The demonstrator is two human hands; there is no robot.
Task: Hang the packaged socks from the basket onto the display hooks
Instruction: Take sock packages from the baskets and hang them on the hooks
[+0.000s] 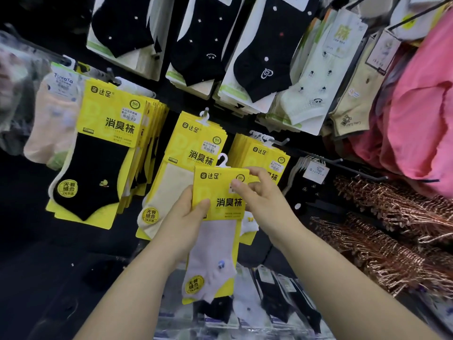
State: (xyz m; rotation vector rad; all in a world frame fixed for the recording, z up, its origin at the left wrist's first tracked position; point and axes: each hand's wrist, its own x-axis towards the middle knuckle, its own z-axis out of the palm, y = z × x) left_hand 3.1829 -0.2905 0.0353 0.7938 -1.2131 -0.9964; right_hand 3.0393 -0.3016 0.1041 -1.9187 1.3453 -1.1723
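Progress looks partial: you are holding one yellow-carded pack of pale lilac socks (220,202) at the centre of the view, and it is not yet on any hook. Your left hand (186,214) is gripping the card's left edge, thumb across the front and fingers curled behind. Your right hand (262,195) is pinching the upper right corner between thumb and fingers. The pack's white plastic hanger (222,163) is sticking up free, just in front of the hung stack of yellow packs with beige socks (171,187) at eleven o'clock. It is also near the hung stack of yellow packs (264,153) at one o'clock. A fuller stack of yellow packs with black socks (98,163) is hanging at nine o'clock. More wrapped sock packs (269,298) are lying at six o'clock, so by the look of it plenty of hanging is waiting for you. Whether those are lying in the basket cannot be told.
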